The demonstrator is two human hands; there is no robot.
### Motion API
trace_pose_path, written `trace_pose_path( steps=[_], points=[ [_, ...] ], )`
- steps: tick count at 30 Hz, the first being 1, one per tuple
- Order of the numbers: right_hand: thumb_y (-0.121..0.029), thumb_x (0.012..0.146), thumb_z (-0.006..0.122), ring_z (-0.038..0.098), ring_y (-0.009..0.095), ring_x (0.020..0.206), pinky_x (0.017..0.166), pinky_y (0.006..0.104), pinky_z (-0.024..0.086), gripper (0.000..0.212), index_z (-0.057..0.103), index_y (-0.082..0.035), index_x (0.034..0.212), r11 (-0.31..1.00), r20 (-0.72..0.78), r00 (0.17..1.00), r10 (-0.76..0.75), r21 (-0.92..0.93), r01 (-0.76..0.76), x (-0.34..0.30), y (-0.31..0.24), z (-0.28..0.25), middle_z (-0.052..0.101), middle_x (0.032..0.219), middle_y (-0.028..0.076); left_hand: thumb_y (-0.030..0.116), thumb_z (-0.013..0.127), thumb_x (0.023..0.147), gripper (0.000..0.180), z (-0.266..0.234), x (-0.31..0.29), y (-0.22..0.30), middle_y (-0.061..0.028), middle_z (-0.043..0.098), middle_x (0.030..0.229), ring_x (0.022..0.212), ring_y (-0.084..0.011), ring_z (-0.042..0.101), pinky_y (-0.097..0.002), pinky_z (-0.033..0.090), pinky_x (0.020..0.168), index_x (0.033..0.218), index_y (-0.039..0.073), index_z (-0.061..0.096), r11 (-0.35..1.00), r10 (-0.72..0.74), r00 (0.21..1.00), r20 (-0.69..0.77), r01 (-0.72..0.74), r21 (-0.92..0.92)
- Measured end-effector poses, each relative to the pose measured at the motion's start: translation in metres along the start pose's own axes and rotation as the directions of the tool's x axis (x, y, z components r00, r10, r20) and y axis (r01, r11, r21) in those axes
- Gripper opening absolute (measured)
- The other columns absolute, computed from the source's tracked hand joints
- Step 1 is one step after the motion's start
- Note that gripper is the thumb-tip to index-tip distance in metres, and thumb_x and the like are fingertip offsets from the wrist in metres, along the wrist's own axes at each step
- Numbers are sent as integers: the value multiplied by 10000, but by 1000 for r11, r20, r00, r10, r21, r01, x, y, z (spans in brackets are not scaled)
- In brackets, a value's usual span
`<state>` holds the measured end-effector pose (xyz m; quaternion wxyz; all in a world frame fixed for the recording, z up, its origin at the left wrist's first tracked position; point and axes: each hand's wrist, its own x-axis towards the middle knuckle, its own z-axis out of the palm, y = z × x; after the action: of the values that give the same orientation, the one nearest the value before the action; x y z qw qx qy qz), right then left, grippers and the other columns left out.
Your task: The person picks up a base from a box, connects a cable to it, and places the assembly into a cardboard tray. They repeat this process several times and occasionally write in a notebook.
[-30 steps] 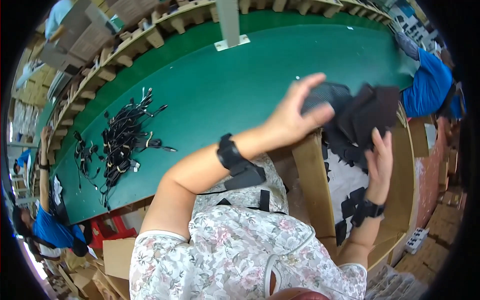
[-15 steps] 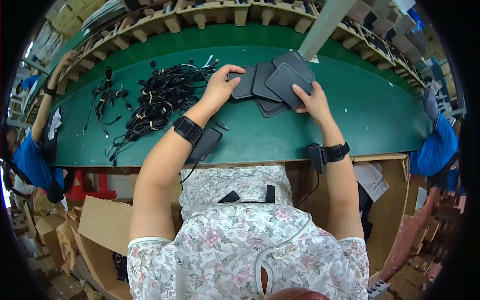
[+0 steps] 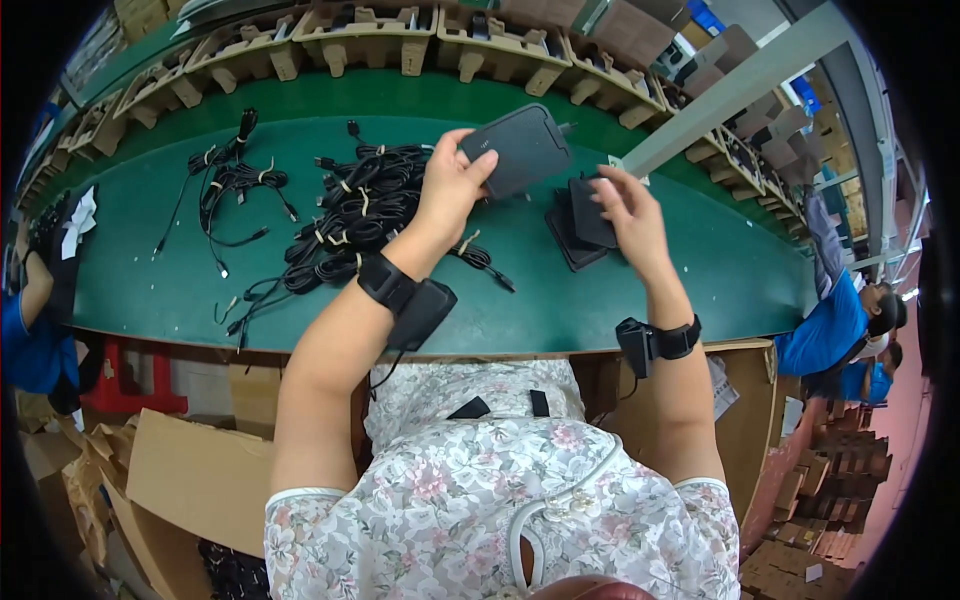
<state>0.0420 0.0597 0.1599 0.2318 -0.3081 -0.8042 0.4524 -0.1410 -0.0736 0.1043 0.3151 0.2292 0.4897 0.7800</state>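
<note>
My left hand (image 3: pixel 452 188) grips a black flat rectangular device (image 3: pixel 518 150) with rounded corners, thumb on its face. It is raised above the green table, tilted, and shows a rim and a small row of marks. To its right, a loose pile of similar black flat devices (image 3: pixel 577 252) lies on the table. My right hand (image 3: pixel 632 212) is at the pile's upper right, thumb and fingers closed at the edge of the top device (image 3: pixel 592 212). Left of my left hand lies a heap of black cables (image 3: pixel 350 215), bundled with pale ties.
A smaller group of cables (image 3: pixel 235 185) lies farther left on the green table (image 3: pixel 400 310). Cardboard trays (image 3: pixel 365 40) line the far edge. A grey metal post (image 3: pixel 730 95) rises behind the pile. An open cardboard box (image 3: pixel 195 480) stands below left; people in blue sit at both sides.
The fanned devices between my hands are now apart: one is raised in my left hand, the others are piled by my right. The view has shifted, and a cable end shows beside my left wrist.
</note>
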Motion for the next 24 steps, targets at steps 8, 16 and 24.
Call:
trace_pose_path(
  steps=[8, 16, 24],
  points=[
    [-51, 750, 623, 584, 299, 819, 691, 314, 475, 330, 557, -22, 1072, 446, 436, 816, -380, -686, 575, 8, -89, 46, 609, 888, 122, 27, 566, 808, 361, -2, -18, 30, -152, 600, 901, 798, -354, 587, -374, 493, 656, 1144, 6, 436, 725, 352, 878, 324, -475, 499],
    [-102, 831, 574, 563, 262, 643, 567, 338, 440, 156, 554, 10, 938, 696, -235, 752, -615, -610, 379, 180, 10, -41, 581, 765, 149, -5, 538, 790, 355, -3, -14, 0, -173, 528, 1073, 984, -352, 518, -393, 437, 830, 1134, 0, 451, 564, 473, 835, 282, -533, 631],
    [-169, 826, 499, 548, 387, 1016, 849, 401, 443, 319, 561, 14, 1081, 815, -591, 781, -201, -543, -201, 343, 90, -116, 583, 1066, 246, -30, 526, 776, 348, -11, -17, -21, -169, 520, 1089, 988, -339, 512, -396, 425, 858, 1118, -1, 464, 528, 259, 869, 422, -493, 692]
  ],
)
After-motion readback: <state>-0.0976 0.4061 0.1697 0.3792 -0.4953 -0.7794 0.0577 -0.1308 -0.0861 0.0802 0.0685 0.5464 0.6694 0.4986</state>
